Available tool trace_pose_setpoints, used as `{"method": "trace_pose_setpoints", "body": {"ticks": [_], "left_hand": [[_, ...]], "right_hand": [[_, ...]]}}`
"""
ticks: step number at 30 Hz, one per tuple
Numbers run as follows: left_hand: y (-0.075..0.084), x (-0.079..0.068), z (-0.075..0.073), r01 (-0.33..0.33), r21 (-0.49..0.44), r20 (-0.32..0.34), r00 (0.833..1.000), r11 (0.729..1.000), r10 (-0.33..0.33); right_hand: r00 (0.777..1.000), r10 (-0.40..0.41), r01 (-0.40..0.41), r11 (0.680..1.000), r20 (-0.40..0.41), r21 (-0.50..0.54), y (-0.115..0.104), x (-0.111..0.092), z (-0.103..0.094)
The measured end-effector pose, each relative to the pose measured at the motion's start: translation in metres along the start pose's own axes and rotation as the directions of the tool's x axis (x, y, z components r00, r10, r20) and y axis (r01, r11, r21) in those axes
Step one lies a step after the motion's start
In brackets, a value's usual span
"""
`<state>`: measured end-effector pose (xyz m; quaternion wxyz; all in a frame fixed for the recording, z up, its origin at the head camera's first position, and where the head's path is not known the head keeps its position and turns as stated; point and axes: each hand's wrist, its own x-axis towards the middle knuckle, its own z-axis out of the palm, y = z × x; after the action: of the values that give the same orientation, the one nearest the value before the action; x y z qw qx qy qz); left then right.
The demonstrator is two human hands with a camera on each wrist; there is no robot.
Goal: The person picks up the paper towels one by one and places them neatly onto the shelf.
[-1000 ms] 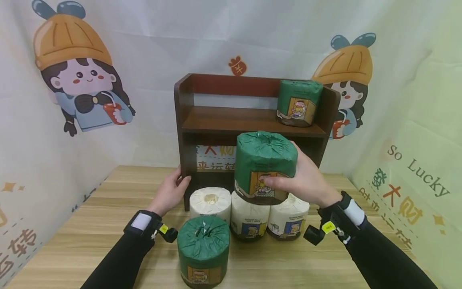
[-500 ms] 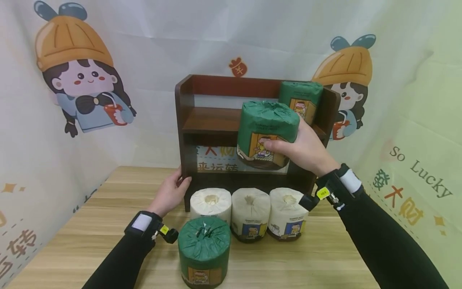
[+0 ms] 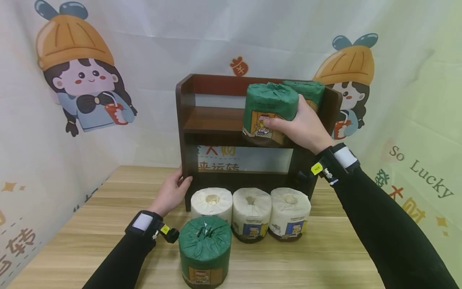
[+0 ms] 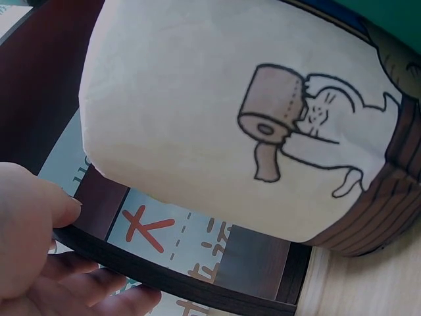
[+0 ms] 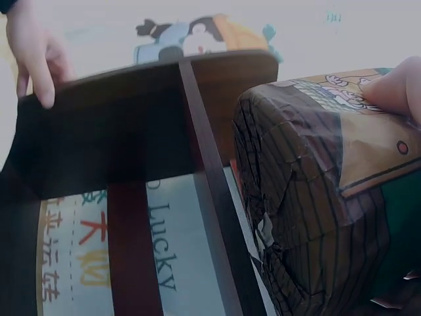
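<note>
My right hand (image 3: 308, 126) grips a green-wrapped toilet roll (image 3: 270, 100), thumb across the printed front. The roll is upright at the front of the upper shelf, overlapping a second green roll (image 3: 313, 89) at that shelf's right end. In the right wrist view, the brown underside of the held roll (image 5: 296, 217) shows beside the shelf board (image 5: 214, 178). My left hand (image 3: 172, 192) holds the left side panel of the dark wooden rack (image 3: 216, 118); the left wrist view shows the thumb (image 4: 62, 207) and fingers on opposite sides of the panel edge.
Three white-wrapped toilet rolls, left (image 3: 213, 206), middle (image 3: 251, 212) and right (image 3: 290, 210), stand in a row before the rack. Another green roll (image 3: 204, 245) stands nearer on the wooden table (image 3: 296, 265). A printed cloth (image 3: 155, 100) hangs behind.
My right hand has raised the green toilet roll from above the white rolls to the upper shelf, moving it slightly right and away from me. My left hand stays on the rack.
</note>
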<state>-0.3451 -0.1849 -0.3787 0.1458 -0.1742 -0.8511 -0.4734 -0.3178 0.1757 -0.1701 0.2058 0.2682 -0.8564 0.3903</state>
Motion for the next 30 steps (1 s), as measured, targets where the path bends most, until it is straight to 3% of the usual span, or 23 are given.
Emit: {"method": "trace_pose_setpoints", "body": {"ticks": [8,14,21,27,30], "left_hand": [[-0.001,0.000,0.001,0.008,0.006,-0.003,1.000,1.000,-0.008],[-0.001,0.001,0.001,0.007,-0.002,-0.006,1.000,1.000,-0.007],[0.001,-0.001,0.000,0.007,0.007,-0.004,1.000,1.000,-0.007],[0.002,-0.001,-0.001,0.013,0.013,0.001,1.000,1.000,-0.013],[0.001,0.000,-0.001,0.011,0.016,0.001,1.000,1.000,-0.011]], "right_hand": [[0.995,0.100,-0.100,0.995,0.000,0.007,0.009,0.007,0.002],[0.974,0.228,-0.228,0.973,0.000,0.040,0.011,0.010,0.004],[0.976,0.201,-0.210,0.972,-0.086,-0.102,0.015,0.014,0.012],[0.971,0.193,-0.199,0.980,-0.139,-0.031,0.015,0.016,0.017],[0.965,0.206,-0.220,0.973,-0.161,-0.072,0.014,0.017,0.019]]}}
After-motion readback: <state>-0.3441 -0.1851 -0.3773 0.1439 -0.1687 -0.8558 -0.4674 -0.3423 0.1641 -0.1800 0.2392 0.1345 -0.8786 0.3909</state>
